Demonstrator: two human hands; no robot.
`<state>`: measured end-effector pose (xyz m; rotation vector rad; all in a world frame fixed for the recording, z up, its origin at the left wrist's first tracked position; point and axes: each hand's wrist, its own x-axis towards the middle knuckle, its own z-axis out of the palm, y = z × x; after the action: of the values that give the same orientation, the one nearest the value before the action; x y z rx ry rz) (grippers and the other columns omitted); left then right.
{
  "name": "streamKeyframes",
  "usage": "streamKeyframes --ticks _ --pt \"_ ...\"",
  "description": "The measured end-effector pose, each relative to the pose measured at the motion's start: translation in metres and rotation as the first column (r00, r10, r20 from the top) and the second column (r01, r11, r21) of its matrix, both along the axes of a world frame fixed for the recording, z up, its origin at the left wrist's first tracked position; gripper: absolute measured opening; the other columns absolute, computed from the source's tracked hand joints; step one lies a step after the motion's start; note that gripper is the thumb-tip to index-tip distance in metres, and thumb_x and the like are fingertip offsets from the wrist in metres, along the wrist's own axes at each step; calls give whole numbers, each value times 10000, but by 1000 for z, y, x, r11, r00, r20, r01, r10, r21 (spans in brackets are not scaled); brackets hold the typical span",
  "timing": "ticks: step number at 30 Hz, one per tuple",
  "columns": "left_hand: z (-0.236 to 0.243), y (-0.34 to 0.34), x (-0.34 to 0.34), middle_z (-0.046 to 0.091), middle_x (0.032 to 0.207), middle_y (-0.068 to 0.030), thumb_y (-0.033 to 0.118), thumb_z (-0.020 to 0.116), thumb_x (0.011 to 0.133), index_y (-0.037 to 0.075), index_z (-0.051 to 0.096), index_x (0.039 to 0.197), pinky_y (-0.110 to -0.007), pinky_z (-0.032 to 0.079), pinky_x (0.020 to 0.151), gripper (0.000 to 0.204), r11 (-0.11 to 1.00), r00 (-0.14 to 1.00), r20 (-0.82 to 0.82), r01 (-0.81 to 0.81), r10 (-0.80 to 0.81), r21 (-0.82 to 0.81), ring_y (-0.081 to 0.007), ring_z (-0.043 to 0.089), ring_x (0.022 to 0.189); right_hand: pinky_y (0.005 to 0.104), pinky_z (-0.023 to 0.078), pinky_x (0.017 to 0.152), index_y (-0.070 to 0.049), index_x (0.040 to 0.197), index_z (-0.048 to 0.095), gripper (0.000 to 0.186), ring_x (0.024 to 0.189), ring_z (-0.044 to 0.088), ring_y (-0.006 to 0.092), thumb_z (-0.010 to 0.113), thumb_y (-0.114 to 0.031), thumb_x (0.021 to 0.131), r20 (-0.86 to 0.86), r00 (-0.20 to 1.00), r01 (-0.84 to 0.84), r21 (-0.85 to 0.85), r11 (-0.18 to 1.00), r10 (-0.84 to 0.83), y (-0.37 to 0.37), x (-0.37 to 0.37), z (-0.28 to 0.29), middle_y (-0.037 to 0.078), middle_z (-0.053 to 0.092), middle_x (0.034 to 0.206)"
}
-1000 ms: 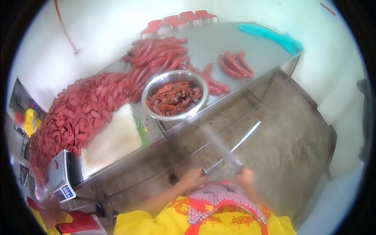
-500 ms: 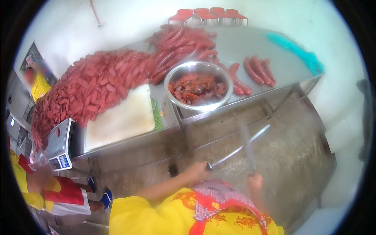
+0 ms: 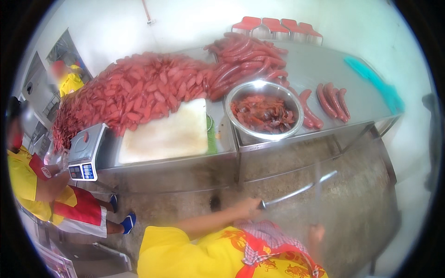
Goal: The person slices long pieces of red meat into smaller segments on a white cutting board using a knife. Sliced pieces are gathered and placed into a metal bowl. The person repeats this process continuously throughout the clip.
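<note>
My left hand (image 3: 250, 209) is closed round the dark handle of a sharpening steel (image 3: 301, 189), whose rod slants up to the right in front of the table. My right hand (image 3: 316, 233) grips a knife (image 3: 318, 192). Motion smears its blade, which points upward and crosses the rod near its far end; whether they touch I cannot tell. Beyond my hands, a white cutting board (image 3: 167, 134) lies on the metal table. To its right, a steel bowl (image 3: 296, 127) holds dark red scraps, apparently casings.
A heap of sliced sausage (image 3: 139, 88) covers the table's left side, with whole sausages (image 3: 250, 58) behind the bowl and several (image 3: 333, 102) at right. A scale (image 3: 87, 150) stands at the left edge. A teal cloth-like item (image 3: 373, 81) lies far right. A co-worker (image 3: 28, 180) stands at left.
The table and things on it have shifted right in the view, showing more of the co-worker. Both hands sit farther right and lower; the knife blade now crosses the steel nearer its tip.
</note>
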<state>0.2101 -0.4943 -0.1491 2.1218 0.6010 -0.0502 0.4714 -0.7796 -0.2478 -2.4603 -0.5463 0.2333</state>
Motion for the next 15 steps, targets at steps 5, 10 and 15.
streamKeyframes --ticks 5,10,15 --pt "-9 19 -22 654 866 -276 316 628 833 0 574 1020 -499 504 751 371 994 987 -127 -88 96 64 -448 635 858 449 497 681 88 845 635 222 796 650 445 594 -96 728 128 991 94 -490 866 -35 -155 71 -39 296 650 823" --pt "-28 12 -29 656 901 -290 332 630 829 -11 604 1006 -483 507 783 386 996 981 -171 -86 91 34 -444 639 891 442 483 567 51 741 599 301 704 636 372 599 -245 796 295 785 613 -497 615 -544 -240 -1 -50 221 631 727" --pt "-46 8 -33 651 894 -293 309 648 819 -22 619 960 -479 510 778 361 994 983 -148 -107 106 7 -439 642 891 382 392 448 -18 649 522 460 526 515 265 549 -430 853 108 716 653 -452 607 -690 -208 -66 -32 116 511 586"
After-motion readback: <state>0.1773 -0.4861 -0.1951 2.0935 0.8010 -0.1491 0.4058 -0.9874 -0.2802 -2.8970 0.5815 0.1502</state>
